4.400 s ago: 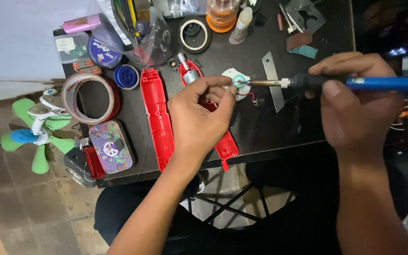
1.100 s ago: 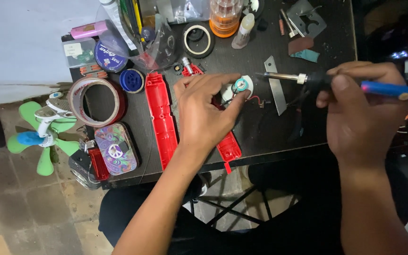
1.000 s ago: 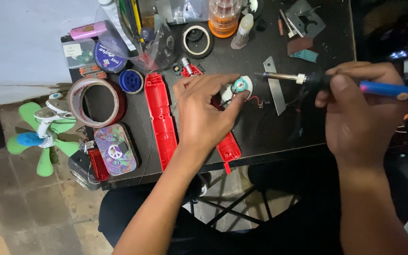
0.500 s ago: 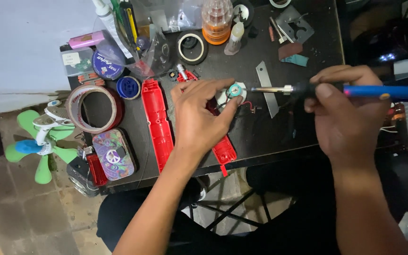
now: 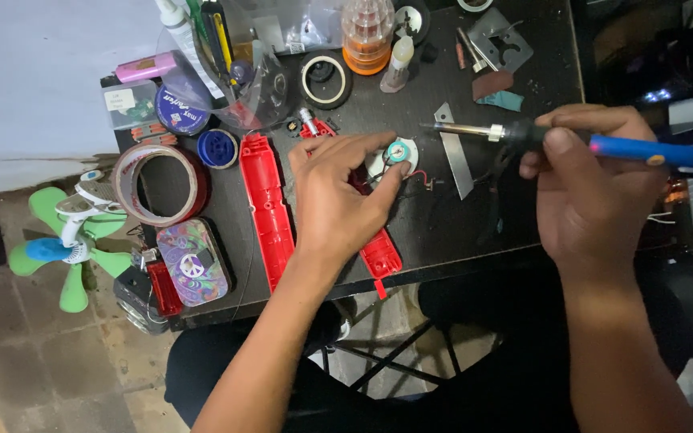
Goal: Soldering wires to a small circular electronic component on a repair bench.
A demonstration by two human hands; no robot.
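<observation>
- Left hand (image 5: 334,200) rests on dark table (image 5: 475,232), fingertips pinching small round white part (image 5: 395,156) with teal centre, holding it flat on the table.
- Thin red wire (image 5: 417,175) runs off the part to its right.
- Right hand (image 5: 591,188) closed around blue-handled soldering iron (image 5: 523,135), held level; metal tip points left, just above and right of the part, not touching.
- Metal blade (image 5: 452,152) lies under the iron.
- Red casing half (image 5: 268,208) lies left of left hand; second red piece (image 5: 380,255) sits partly under it.
- Tape roll (image 5: 158,186), green fan (image 5: 62,244) at far left.
</observation>
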